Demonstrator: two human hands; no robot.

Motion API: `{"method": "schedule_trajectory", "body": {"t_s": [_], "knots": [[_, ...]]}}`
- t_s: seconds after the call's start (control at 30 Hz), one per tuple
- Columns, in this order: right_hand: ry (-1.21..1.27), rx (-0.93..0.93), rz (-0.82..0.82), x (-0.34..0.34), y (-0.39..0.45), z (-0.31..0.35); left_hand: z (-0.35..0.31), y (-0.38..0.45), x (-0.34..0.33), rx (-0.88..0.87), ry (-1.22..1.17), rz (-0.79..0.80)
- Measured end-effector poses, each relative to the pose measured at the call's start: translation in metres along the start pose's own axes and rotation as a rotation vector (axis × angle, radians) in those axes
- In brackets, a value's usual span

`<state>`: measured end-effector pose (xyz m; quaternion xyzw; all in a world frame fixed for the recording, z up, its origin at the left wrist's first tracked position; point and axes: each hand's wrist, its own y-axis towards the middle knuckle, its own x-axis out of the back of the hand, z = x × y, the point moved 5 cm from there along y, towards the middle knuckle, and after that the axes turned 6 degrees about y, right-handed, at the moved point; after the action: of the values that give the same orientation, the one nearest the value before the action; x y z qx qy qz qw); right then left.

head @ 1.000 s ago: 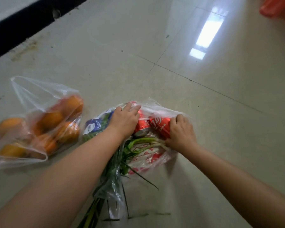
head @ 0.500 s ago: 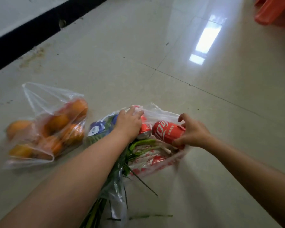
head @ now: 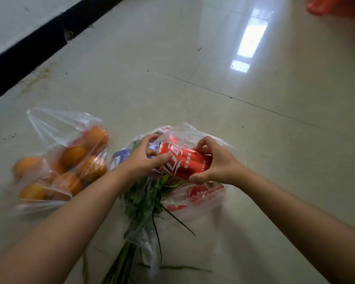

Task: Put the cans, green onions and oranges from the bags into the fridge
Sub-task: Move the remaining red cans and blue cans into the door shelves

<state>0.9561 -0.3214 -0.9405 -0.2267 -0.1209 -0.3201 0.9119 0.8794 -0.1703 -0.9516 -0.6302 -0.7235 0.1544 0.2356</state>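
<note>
A red cola can (head: 182,160) lies sideways between both hands above the printed plastic bag (head: 195,198). The right hand (head: 217,163) curls its fingers round the can's base end; the left hand (head: 142,158) grips its top end. Green onions (head: 140,198) trail from the bag beneath. Left of them, a clear bag (head: 55,128) holds oranges (head: 74,154) on the tiled floor (head: 254,124).
</note>
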Motion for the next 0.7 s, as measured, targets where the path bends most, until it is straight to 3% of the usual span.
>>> {"method": "schedule_trajectory", "body": {"t_s": [0.13, 0.2, 0.33, 0.4, 0.53, 0.7], "knots": [[-0.018, 0.017, 0.196, -0.019, 0.008, 0.01, 0.006, -0.014, 0.019, -0.07, 0.143, -0.065], [0.014, -0.036, 0.256, -0.016, 0.016, 0.007, 0.007, -0.023, 0.036, -0.12, 0.226, -0.173], [-0.332, -0.207, 0.01, -0.008, 0.045, -0.007, 0.009, -0.033, 0.066, -0.09, 0.364, -0.338], [-0.437, -0.247, 0.038, -0.028, 0.055, -0.005, 0.01, -0.033, 0.071, -0.063, 0.405, -0.364], [-0.275, -0.344, 0.05, -0.049, 0.075, -0.004, 0.006, -0.032, 0.066, -0.017, 0.477, -0.372], [-0.264, -0.341, -0.012, -0.056, 0.087, -0.005, 0.007, -0.029, 0.067, -0.018, 0.544, -0.383]]}}
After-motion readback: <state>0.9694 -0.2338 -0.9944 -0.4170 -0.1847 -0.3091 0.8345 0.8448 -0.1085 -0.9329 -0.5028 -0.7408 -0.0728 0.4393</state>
